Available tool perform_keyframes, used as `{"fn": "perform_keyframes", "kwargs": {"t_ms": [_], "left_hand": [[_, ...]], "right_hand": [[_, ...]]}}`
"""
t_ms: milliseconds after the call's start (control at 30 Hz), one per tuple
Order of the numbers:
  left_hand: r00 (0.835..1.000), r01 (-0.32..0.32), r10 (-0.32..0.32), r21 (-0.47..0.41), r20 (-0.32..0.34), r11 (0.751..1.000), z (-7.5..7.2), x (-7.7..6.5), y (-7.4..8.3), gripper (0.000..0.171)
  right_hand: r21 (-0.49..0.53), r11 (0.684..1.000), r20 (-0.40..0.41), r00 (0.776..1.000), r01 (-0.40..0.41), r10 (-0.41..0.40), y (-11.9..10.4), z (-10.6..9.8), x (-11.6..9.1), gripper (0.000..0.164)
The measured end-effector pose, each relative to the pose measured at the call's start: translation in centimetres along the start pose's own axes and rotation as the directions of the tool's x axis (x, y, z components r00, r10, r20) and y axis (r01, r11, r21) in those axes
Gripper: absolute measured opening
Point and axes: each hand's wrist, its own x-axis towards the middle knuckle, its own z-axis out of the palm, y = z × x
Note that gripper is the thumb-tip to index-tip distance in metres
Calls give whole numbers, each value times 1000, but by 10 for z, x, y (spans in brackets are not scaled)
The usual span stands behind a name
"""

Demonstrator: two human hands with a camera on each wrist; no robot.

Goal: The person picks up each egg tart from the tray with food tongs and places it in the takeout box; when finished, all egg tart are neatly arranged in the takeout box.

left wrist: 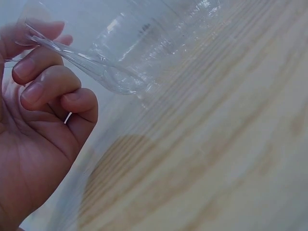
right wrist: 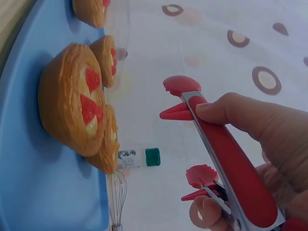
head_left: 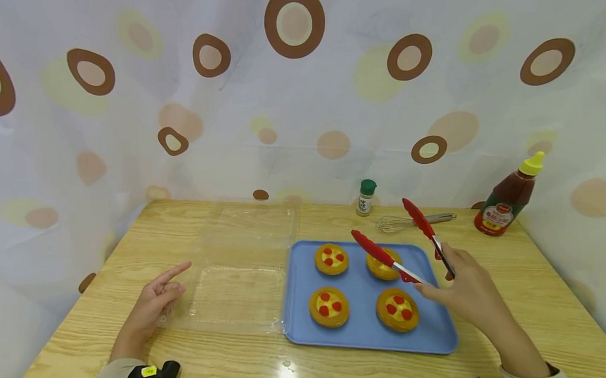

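Observation:
My left hand (head_left: pixel 148 308) pinches the near left rim of a clear plastic clamshell box (left wrist: pixel 115 79), which lies unfolded on the table with its lid (head_left: pixel 251 222) at the back. The index finger points out past the rim. In my right hand (head_left: pixel 472 291) are red-tipped metal tongs (head_left: pixel 374 249), held between thumb and fingers with their arms spread wide and nothing between the tips. They hover over the right part of a blue tray (head_left: pixel 371 347). Several tarts with red toppings sit on it, among them a front right tart (head_left: pixel 397 310) and a back right tart (head_left: pixel 385 269) partly covered by the tongs.
Behind the tray stands a green-capped seasoning jar (head_left: pixel 366 197). A wire whisk (head_left: pixel 396 224) lies to its right, passing behind the tongs. At the far right is a red sauce bottle (head_left: pixel 508 194) with a yellow cap. A patterned curtain (head_left: pixel 299 99) hangs along the table's back edge.

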Motion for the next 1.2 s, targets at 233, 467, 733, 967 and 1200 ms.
{"fn": "perform_keyframes", "kwargs": {"t_ms": [233,467,733,967,1200], "left_hand": [[1000,6,-5,-13,10,1000,0,-1,-1,53],[1000,-9,10,-36,24,999,0,-1,0,54],[1000,-10,11,-14,28,1000,-1,-2,1,53],[999,-8,10,-38,46,999,0,0,0,52],[999,-13,16,-56,52,998,-1,1,0,53]], "right_hand": [[10,997,42,996,80,-80,-18,7,4,95],[20,992,104,987,123,-125,-32,17,11,91],[21,987,171,972,161,-162,-39,24,20,86],[14,981,220,957,192,-191,-44,22,27,84],[32,986,275,948,161,-163,-47,25,32,78]]}}
